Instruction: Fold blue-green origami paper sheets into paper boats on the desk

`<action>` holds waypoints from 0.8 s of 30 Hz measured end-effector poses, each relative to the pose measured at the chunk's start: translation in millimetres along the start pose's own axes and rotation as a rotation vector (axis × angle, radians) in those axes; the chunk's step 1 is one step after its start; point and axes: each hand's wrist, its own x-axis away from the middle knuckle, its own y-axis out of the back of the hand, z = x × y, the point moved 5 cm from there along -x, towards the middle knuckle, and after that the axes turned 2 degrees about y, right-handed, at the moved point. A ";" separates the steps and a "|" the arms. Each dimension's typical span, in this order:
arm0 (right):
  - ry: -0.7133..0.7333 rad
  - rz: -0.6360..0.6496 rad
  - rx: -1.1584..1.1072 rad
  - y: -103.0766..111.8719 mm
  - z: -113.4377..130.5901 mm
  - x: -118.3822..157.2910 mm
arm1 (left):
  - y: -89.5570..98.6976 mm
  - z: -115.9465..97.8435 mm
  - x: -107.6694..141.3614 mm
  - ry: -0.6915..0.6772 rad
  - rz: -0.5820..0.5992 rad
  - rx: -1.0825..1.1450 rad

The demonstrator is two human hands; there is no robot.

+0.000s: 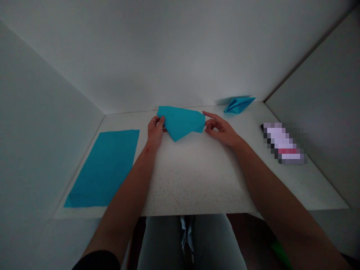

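A folded blue paper [181, 122] is held up near the back of the white table, with one corner pointing down toward me. My left hand [156, 130] pinches its left edge, thumb on the front and the other fingers behind. At the paper's right edge is my right hand [221, 129], its fingers apart and curved, the index finger stretched toward the upper right corner. The fingertips are beside or just touching the edge; which of these I cannot tell.
A flat blue sheet [105, 168] lies at the left of the table [194, 187]. A folded blue paper shape [239, 105] stands at the back right by the wall. A blurred phone-like object [284, 144] lies at the right. Walls enclose the back and both sides.
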 end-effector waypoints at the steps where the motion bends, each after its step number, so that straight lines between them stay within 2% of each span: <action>1: 0.025 0.001 0.020 -0.8 1.5 -0.3 | -0.2 -0.6 0.8 0.012 -0.014 0.013; 5: 0.077 0.031 0.038 -5.6 7.1 -1.0 | -1.6 -3.1 3.7 0.044 -0.048 0.053; 16: -0.088 0.019 0.057 -9.0 2.7 -1.0 | -2.5 -1.9 3.6 0.037 -0.019 0.019; 24: -0.098 -0.149 0.019 -1.9 -8.0 -3.7 | -9.8 -7.7 6.3 0.033 0.066 0.011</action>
